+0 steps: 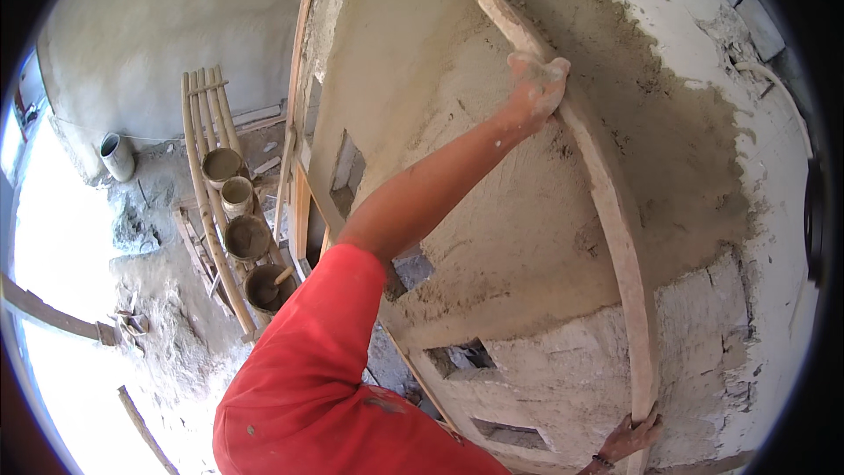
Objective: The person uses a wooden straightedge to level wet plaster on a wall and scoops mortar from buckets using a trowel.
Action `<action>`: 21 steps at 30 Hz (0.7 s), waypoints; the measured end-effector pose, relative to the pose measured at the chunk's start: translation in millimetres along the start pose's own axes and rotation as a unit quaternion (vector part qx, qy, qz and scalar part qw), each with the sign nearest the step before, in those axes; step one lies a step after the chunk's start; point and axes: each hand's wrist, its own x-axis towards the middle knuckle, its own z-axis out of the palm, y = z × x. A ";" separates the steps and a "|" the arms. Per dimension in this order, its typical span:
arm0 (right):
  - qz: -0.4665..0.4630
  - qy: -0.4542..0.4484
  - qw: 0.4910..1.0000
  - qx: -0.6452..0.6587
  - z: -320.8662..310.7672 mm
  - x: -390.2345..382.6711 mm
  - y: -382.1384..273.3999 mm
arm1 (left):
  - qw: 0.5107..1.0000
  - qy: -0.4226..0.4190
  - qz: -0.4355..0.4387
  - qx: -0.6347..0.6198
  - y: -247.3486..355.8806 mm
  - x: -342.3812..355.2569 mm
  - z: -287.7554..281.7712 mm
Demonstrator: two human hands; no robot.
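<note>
A long wooden straightedge board (607, 185) lies against the wall, running from the top down to the lower right and bending in the fisheye picture. My left hand (538, 84) is closed around its upper part, with plaster smears on the skin and the red-sleeved arm stretched out. Low on the same board, my right hand (629, 440) grips the edge, a dark bracelet at its wrist. Fresh, wet-looking mortar (677, 149) covers the wall to the right of the board, with more, smoother mortar (422, 97) to its left. Mortar clings along the board's upper edge.
Bamboo poles (198, 123) form a platform at left, carrying several mortar buckets (247, 237); a wooden handle (284, 275) sticks out of the nearest. A grey cylindrical container (117, 157) stands beyond. Rectangular openings (462, 358) pierce the wall. A pale hose or cable (782, 88) hangs at right.
</note>
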 end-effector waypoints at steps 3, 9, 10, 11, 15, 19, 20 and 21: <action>0.009 -0.013 0.999 -0.033 -4.1 -18.3 15.1 | 0.998 -0.054 -0.017 0.021 -30.4 -44.5 -14.3; 0.031 -0.003 0.997 -0.072 15.7 -30.1 89.2 | 0.981 0.019 0.166 0.094 -60.5 -39.5 30.8; 0.068 0.006 0.997 -0.034 17.1 -27.8 91.6 | 0.976 0.022 0.187 0.109 -43.7 -38.5 41.6; 0.087 -0.003 0.996 -0.022 17.0 -23.0 95.9 | 0.977 0.007 0.189 0.100 -24.6 -35.1 53.1; 0.070 0.016 0.995 -0.068 -10.8 10.5 106.7 | 0.996 -0.054 0.075 0.008 52.1 -53.6 89.6; 0.053 -0.009 0.998 -0.021 -4.9 28.8 77.3 | 0.998 -0.015 0.063 -0.008 63.2 -57.5 70.4; 0.042 -0.008 0.998 -0.049 -6.3 22.4 86.0 | 0.997 -0.023 0.076 0.003 47.8 -52.8 70.0; 0.031 -0.008 0.997 -0.076 -6.2 17.2 91.9 | 0.995 -0.029 0.089 0.016 24.6 -44.4 65.7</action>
